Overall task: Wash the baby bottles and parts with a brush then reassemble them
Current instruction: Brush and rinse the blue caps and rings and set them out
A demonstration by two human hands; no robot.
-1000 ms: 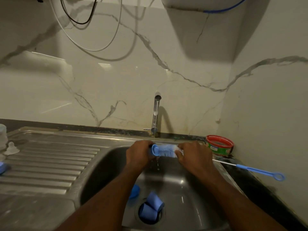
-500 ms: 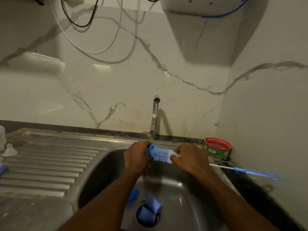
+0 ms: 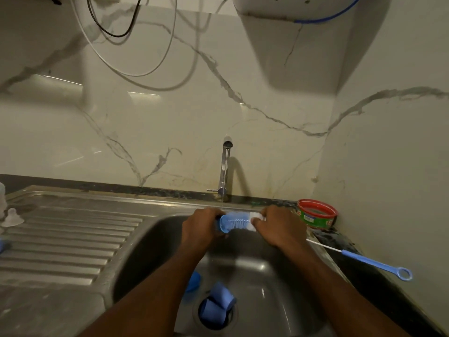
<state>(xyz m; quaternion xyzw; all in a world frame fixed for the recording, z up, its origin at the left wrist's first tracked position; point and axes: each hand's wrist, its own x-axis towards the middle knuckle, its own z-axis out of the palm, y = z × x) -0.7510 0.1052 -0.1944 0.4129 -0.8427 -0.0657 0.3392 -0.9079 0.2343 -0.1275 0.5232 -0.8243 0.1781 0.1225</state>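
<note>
Under the tap [image 3: 224, 171], over the steel sink [image 3: 279, 283], I hold a blue ribbed bottle brush head [image 3: 234, 223] with a white end. My left hand [image 3: 201, 229] grips its left end, and what lies inside the fist is hidden. My right hand [image 3: 279, 227] pinches the white end. A thin stream of water falls onto the brush. Two blue caps [image 3: 218, 305] lie over the drain, with another blue part [image 3: 193, 280] beside them. A clear teat [image 3: 12, 218] stands on the drainboard [image 3: 73, 239].
A thin blue-handled brush [image 3: 364, 260] with a ring end lies on the dark counter at the right. A red-rimmed green tub [image 3: 317, 214] sits in the back right corner. A clear bottle [image 3: 2, 195] and a blue piece [image 3: 2, 245] show at the left edge.
Both hands stay on the brush head under the tap and have shifted only slightly. The parts in the sink have not moved.
</note>
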